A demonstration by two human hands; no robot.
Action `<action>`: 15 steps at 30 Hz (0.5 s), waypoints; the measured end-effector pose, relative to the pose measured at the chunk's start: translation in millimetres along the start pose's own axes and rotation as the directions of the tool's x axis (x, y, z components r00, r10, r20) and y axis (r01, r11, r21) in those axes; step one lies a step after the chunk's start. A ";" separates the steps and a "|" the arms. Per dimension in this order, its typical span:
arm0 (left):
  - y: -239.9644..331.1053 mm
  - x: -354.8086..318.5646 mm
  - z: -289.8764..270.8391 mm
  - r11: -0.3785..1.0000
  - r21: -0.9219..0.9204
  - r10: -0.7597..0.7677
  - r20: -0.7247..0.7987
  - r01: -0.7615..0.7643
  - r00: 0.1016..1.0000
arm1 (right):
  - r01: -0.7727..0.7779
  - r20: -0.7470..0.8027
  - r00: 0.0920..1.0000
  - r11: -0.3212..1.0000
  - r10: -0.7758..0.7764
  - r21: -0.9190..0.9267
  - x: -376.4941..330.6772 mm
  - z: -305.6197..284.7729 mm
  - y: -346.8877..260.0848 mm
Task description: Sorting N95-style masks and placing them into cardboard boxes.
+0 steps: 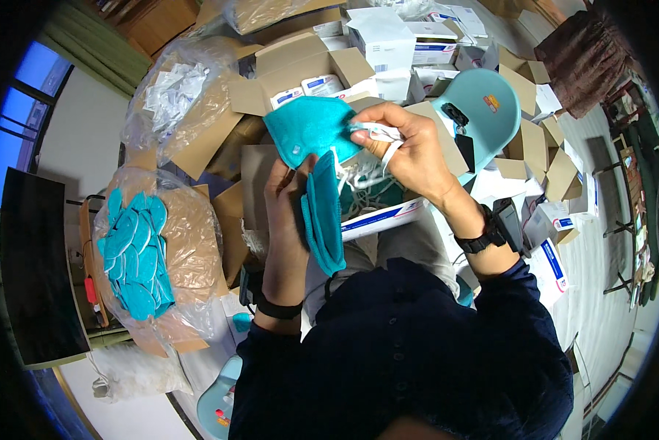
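Room: brown cardboard cartons and small white boxes crowded the floor from 11 to 2 o'clock.
Lined carton: a plastic-lined brown box of flat teal mask pieces sat at 9 o'clock.
Chair: a teal plastic seat stood at 2 o'clock.
Open room: pale bare floor lay at 3 o'clock.
Mask: the teal folded fabric face mask was held up at centre, 12 o'clock.
Left hand: closed on the mask's lower fold.
Right hand: fingers pinched shut on white elastic straps.
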State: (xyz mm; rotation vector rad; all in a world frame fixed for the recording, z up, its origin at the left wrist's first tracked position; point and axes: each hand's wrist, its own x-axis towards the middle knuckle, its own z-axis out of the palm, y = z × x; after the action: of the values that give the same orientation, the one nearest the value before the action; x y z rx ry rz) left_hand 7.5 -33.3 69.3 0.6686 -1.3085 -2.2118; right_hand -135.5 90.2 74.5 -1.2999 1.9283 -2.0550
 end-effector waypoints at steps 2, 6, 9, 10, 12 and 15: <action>-4.5 1.4 -2.8 0.996 -0.074 0.054 0.040 -0.051 0.998 | -0.133 0.112 0.984 0.989 0.141 -0.071 -2.8 -4.0 -9.9; -11.9 5.6 4.0 0.987 -0.064 0.152 0.020 -0.150 0.988 | -0.183 0.133 0.971 0.975 0.200 -0.127 -13.2 8.9 -1.1; -17.0 4.9 13.2 0.984 -0.033 0.176 0.002 -0.176 0.984 | -0.277 0.178 0.946 0.961 0.272 0.004 -15.6 13.8 10.0; -17.5 5.8 12.6 0.976 -0.002 0.219 0.001 -0.219 0.976 | -0.285 0.209 0.935 0.958 0.286 -0.037 -14.3 11.2 6.8; -19.9 8.1 11.9 0.951 0.056 0.303 0.010 -0.303 0.953 | -0.293 0.263 0.912 0.948 0.316 -0.124 -10.6 0.1 -4.8; -25.3 11.2 10.0 0.897 0.156 0.402 0.098 -0.413 0.911 | 0.067 0.251 0.968 0.959 0.004 -0.274 -8.3 -2.3 9.5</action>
State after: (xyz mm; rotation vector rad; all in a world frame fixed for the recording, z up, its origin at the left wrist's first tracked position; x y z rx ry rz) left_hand -11.3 -23.0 49.1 0.3425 -1.5275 -1.8058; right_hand -136.2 94.4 62.4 -1.5658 2.1459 -1.5741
